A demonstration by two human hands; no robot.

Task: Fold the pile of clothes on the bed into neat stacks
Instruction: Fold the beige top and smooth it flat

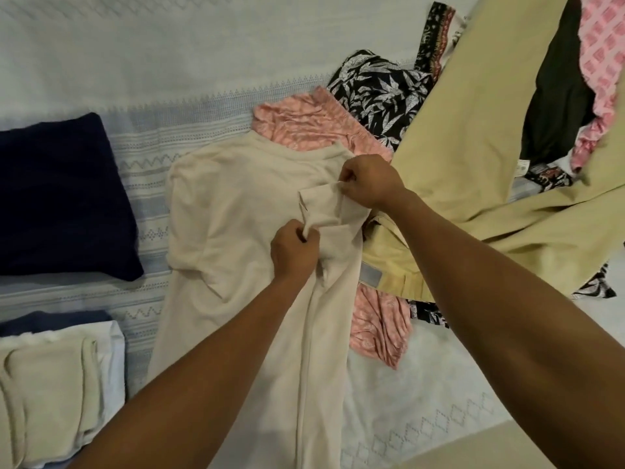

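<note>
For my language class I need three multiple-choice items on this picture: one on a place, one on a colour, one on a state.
1. Where is the folded navy garment from the cream shirt? A) right B) left C) on top
2. Which colour shows under the shirt's collar? A) green B) orange C) pink
3. What do the left hand and right hand do? A) pinch the shirt's sleeve B) lie flat C) hang open
1 B: it lies at the picture's left. 2 C: a pink garment peeks out. 3 A: both grip the folded sleeve.
</note>
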